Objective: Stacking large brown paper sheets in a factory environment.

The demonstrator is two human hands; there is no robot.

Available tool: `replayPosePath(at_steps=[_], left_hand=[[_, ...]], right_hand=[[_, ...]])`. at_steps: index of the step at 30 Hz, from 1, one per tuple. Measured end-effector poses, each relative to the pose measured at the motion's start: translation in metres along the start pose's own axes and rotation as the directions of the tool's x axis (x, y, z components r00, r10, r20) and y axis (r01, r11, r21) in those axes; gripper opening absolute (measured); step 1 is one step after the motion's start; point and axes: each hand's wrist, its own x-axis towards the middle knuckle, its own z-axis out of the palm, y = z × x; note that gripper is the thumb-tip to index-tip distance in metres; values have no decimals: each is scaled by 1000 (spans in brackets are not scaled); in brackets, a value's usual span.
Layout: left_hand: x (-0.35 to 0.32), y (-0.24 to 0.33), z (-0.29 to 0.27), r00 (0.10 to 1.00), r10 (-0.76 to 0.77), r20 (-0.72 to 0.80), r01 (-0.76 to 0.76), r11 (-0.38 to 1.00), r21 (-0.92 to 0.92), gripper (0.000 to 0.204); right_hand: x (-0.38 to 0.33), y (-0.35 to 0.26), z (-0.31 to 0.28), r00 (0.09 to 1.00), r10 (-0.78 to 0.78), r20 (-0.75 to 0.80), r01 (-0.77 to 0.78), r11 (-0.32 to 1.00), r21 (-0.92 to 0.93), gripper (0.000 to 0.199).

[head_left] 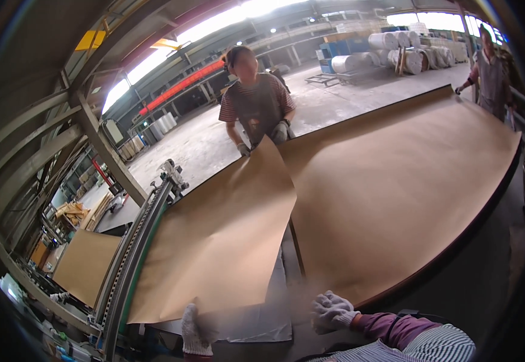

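Big workshop w/ grey flr (184, 145); white rolls (383, 41) stacked far R. Two brown sheets in front: L sheet (214, 259) lies beside green-edged rail (131, 271), R sheet (395, 187) spreads to far R, w/ L sheet's edge meeting it mid-scene. Pale sheet (250, 323) shows under L sheet, near side. L hand (196, 332), in white knit glove, is at L sheet's near edge; can't tell if it's clamped on. R hand (333, 311), same glove type, fingers bent & close tog., is just L of R sheet's near corner; can't tell if it grips anything. Gloved co-worker (256, 102) stands at far edge, hands by L sheet's far corner; 2nd co-worker (493, 78) far R, one hand by R sheet's far corner.
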Motion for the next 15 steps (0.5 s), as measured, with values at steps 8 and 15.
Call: replayPosePath(at_steps=[8,15], left_hand=[[-18,-88,38,988,132,82,-153,729,667,39],[-25,-154,57,923,-135,-361,358,647,673,32]], right_hand=[[6,-79,13,964,172,202,147,289,-946,26],[16,-160,47,888,386,249,-404,914,25,37]])
